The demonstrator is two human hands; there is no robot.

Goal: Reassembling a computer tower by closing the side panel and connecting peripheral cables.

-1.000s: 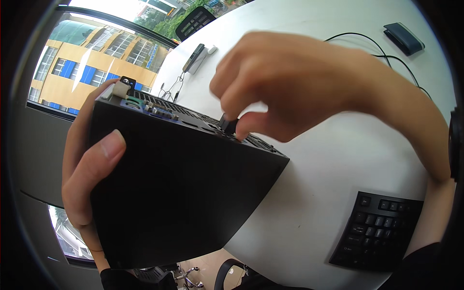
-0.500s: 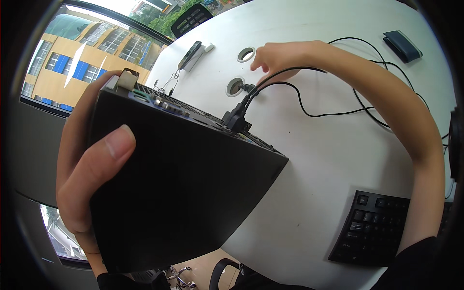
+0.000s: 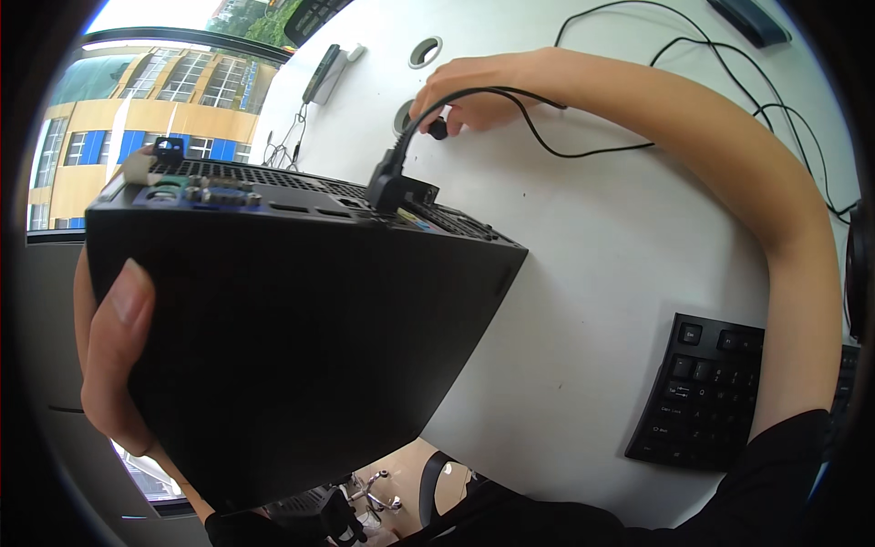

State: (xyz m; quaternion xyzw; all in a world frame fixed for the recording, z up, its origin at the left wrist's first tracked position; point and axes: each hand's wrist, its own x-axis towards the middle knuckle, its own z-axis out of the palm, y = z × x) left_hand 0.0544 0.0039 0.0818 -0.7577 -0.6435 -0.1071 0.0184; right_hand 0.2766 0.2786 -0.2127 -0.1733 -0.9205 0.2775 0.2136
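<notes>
A black desktop computer case [image 3: 310, 356] fills the left half of the view, tilted, its back panel with ports turned up and away. My left hand [image 3: 118, 346] grips its left side, thumb on the broad face and the other fingers mostly hidden behind. A black power plug [image 3: 392, 187] sits in the back panel, its cord curving up to the right. My right hand [image 3: 469, 100] stretches to the far side of the table, fingers closed round a small black cable plug [image 3: 437, 129] beside a cable hole [image 3: 400, 118] in the tabletop. The hand partly covers both.
A black keyboard [image 3: 697, 401] lies under my right forearm on the white table [image 3: 556, 283]. Cables loop at the far right, near a dark case [image 3: 752, 23]. Another round hole [image 3: 425, 53] and a small dark device [image 3: 324, 73] are at the back. A window is at left.
The computer case has tilted and shifted left, showing more of its ports. My right hand has moved from above the cable plug down onto it and closed round it.
</notes>
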